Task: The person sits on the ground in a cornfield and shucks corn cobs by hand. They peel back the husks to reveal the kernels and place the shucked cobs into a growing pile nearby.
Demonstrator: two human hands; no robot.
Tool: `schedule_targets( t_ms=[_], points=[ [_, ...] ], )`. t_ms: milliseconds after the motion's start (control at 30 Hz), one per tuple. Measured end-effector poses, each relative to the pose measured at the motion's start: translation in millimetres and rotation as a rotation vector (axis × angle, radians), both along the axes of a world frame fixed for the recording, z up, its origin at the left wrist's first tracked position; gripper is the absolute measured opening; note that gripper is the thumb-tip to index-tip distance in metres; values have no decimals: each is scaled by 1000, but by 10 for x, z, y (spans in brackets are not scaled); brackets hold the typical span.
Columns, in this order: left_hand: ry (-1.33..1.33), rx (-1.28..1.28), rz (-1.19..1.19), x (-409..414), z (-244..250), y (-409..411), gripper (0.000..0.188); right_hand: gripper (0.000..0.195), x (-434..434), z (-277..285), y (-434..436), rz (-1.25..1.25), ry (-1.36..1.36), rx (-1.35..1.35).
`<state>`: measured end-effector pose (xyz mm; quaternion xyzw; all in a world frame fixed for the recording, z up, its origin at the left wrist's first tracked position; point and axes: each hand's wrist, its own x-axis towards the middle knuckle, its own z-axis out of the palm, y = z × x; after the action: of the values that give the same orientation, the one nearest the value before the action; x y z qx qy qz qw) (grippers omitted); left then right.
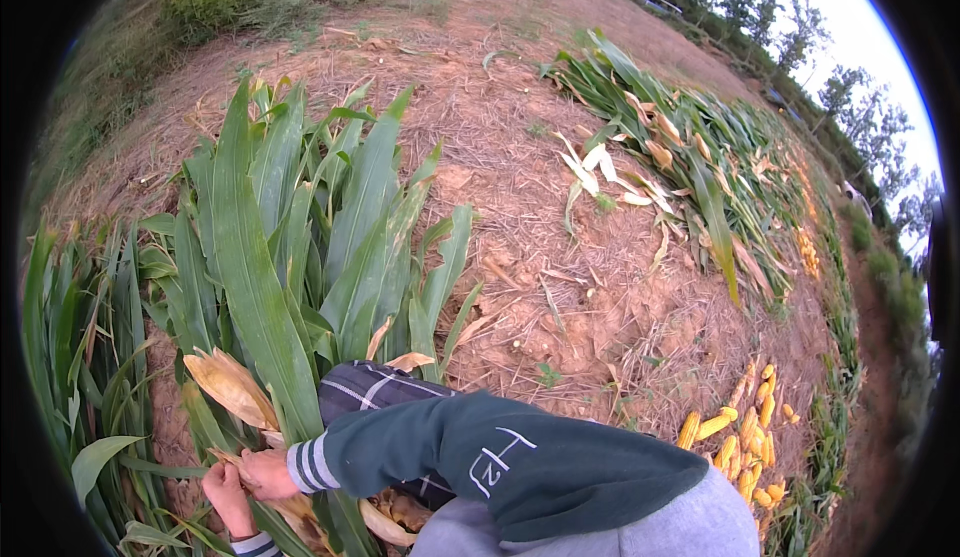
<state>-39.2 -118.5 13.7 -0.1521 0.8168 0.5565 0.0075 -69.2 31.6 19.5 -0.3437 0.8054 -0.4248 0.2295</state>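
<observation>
My right hand (pixel 268 474) reaches in from the right, its fingers closed on a dry corn husk (pixel 225 455). Pressed against it from below, my left hand (pixel 227 493) grips the same husk. The ear's kernels are not seen at the fingers. Just above the hands, a husk-covered ear of corn (pixel 232 390) leans among green leaves. More pale husk (pixel 300 516) shows below my right wrist. A long green corn leaf (pixel 259 279) runs up from beside my right cuff. My plaid-covered leg (pixel 375 388) rests against the stalks, partly behind my right sleeve.
Cut corn stalks (pixel 82 317) lie along the left. Another row of stalks (pixel 697 144) lies at upper right, with loose pale husks (pixel 592 167) beside it. Bare yellow corn ears (pixel 742 444) are heaped on the ground at right. Straw-strewn soil (pixel 517 257) lies between the rows.
</observation>
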Motion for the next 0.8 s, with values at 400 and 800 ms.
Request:
schedule_targets(
  t_ms=[400,800],
  points=[
    [121,2,-62,-6,-177,-97,19,28,-221,-285,-120,-398,57,-255],
    [227,-277,132,127,175,356,20,23,-267,-203,-123,-428,15,-364]
  ],
)
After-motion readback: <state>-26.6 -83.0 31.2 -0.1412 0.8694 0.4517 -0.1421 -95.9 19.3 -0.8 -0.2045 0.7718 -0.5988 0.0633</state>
